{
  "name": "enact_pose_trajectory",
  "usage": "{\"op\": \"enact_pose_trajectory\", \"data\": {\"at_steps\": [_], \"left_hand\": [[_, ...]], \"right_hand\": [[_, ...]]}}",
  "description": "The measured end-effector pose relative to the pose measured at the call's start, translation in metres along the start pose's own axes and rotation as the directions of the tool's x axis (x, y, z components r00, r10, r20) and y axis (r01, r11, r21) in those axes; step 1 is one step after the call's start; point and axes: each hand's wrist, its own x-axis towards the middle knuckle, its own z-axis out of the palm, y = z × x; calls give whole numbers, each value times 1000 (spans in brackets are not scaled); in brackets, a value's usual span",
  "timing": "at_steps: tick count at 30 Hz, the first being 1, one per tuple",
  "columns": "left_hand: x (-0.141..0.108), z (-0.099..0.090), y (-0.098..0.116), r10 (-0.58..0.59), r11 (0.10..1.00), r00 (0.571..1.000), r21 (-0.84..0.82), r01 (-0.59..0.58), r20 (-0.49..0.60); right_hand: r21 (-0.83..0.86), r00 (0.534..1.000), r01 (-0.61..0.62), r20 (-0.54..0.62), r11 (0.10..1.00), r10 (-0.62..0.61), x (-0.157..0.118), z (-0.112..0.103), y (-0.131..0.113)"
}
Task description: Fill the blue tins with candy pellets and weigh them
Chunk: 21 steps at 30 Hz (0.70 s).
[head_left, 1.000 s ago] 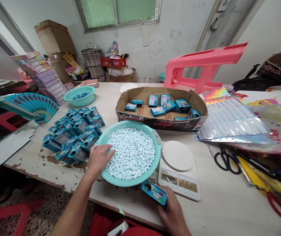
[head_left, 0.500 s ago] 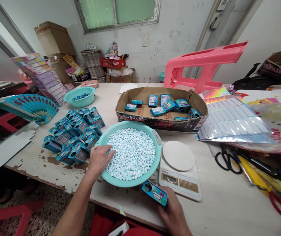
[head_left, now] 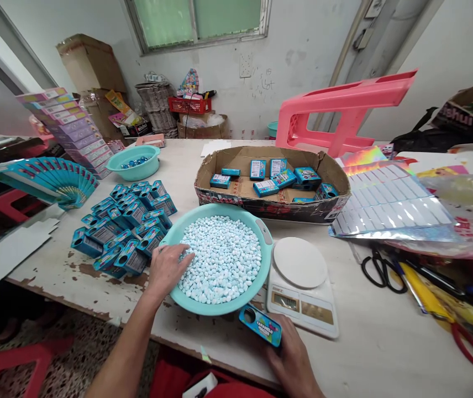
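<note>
A turquoise basin (head_left: 264, 276) full of small pale blue and white candies (head_left: 220, 260) stands in front of me. My left hand (head_left: 169, 271) lies over its left rim, fingers stretched out and slightly bent, with the fingertips at the edge of the candies. Gripped in my right hand (head_left: 288, 348) is a blue candy box (head_left: 260, 325), just below the basin's front rim. Its top face, with a round dark hole, is turned up. Part of the right hand's fingers is hidden behind the box. A white kitchen scale (head_left: 303, 287) sits right of the basin, bearing nothing.
Several upright blue boxes (head_left: 129, 226) are grouped on the left. A cardboard tray (head_left: 273, 204) behind the basin holds more boxes. Further left are a fan of flat blue cartons (head_left: 54, 179) and a small bowl (head_left: 132, 163) of blue balls. Scissors (head_left: 383, 271) lie at right.
</note>
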Motion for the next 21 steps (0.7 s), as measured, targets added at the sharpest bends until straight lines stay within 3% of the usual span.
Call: {"op": "enact_pose_trajectory", "data": {"at_steps": [21], "left_hand": [[0, -4, 3, -16, 1000, 1000, -14, 17, 16]], "right_hand": [[-18, 1000, -21, -2, 1000, 21, 2, -1, -3]]}}
